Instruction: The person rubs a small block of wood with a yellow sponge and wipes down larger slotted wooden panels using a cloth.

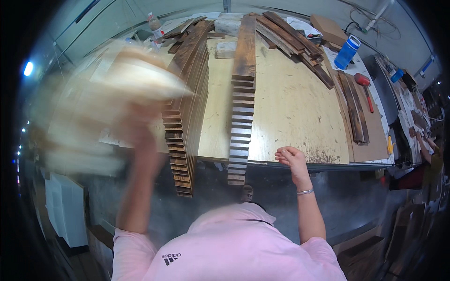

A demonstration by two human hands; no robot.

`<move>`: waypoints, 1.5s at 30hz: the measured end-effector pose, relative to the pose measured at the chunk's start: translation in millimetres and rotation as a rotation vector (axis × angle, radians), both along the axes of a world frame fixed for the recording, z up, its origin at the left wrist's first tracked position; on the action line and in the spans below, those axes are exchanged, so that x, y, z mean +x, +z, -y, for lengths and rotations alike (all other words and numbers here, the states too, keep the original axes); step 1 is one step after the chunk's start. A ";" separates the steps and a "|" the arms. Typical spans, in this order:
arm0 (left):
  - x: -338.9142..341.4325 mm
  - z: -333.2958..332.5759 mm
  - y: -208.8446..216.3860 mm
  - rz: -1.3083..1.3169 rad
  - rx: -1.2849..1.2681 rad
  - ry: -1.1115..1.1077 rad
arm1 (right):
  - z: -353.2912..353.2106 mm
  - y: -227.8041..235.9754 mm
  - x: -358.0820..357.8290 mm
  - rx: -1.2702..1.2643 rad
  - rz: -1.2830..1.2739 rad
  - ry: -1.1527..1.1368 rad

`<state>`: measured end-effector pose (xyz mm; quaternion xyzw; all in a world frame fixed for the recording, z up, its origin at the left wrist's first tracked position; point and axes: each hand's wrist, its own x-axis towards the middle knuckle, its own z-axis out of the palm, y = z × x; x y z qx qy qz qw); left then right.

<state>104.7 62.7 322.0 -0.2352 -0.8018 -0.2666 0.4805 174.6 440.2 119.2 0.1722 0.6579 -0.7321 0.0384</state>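
On the left, my left hand [138, 124] is smeared by motion, its fingers unclear. It seems to grip a large pale sheet-like thing [145, 77], too blurred to name, which hides part of the table's left side. Beside it stands a stepped stack of brown wood planks [187, 84], whose near ends stick out past the table edge. A second row of overlapping planks [244, 51] lies at the middle, also reaching over the edge. My right hand [293, 159] hovers by the table's front edge, to the right of that row, its fingers curled together with nothing visible in them.
Loose planks [290, 40] lie across the back of the pale tabletop [295, 112]. At right are a blue bottle [347, 52], a red-headed mallet [362, 79] and several narrow planks [354, 107]. A clear bottle [153, 23] stands back left. Another person's arm [424, 147] shows far right.
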 end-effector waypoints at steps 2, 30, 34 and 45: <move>24.1 -33.6 -100.8 0.875 -0.693 -0.254 | 8.5 -2.1 -9.2 0.017 -0.021 0.067; 116.9 -14.0 -150.8 1.382 0.820 -0.299 | 75.2 -13.0 -75.0 0.885 -0.478 0.281; 116.6 -24.2 -149.1 1.385 0.839 -0.292 | 73.2 -8.7 -76.7 0.585 -0.351 0.254; 98.8 -45.2 -144.9 1.328 0.668 -0.361 | 86.6 -13.9 -90.8 0.251 -0.248 0.122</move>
